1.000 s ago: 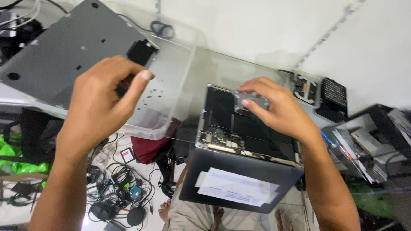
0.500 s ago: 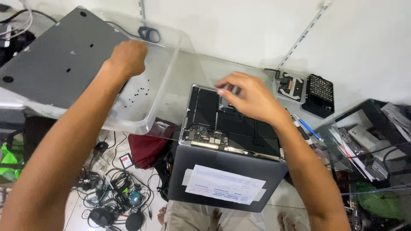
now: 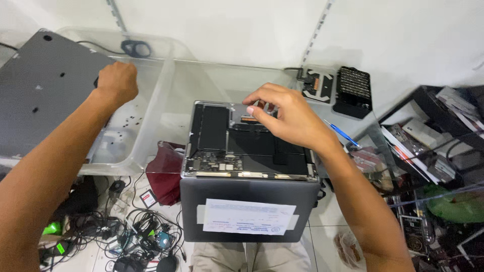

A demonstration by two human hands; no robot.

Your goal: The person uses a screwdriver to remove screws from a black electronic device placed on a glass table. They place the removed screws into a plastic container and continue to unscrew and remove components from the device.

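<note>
An open grey laptop lies upside down on the glass table with its bottom cover off, so the black battery cells and the circuit board show. My right hand hovers over the far edge of the internals, thumb and fingers pinched on a small grey part. My left hand reaches into the clear plastic bin, fingers curled over a small black part at the edge of the grey bottom cover.
Several tiny screws lie in the bin. A black speaker-like part and a small board sit at the back right, with a blue tool nearby. Cluttered shelves stand at the right, and cables lie on the floor at the lower left.
My left hand has moved along the cover's edge and closed into a fist. My right hand stayed at the laptop's far edge, still pinching. The view shifted down and right.
</note>
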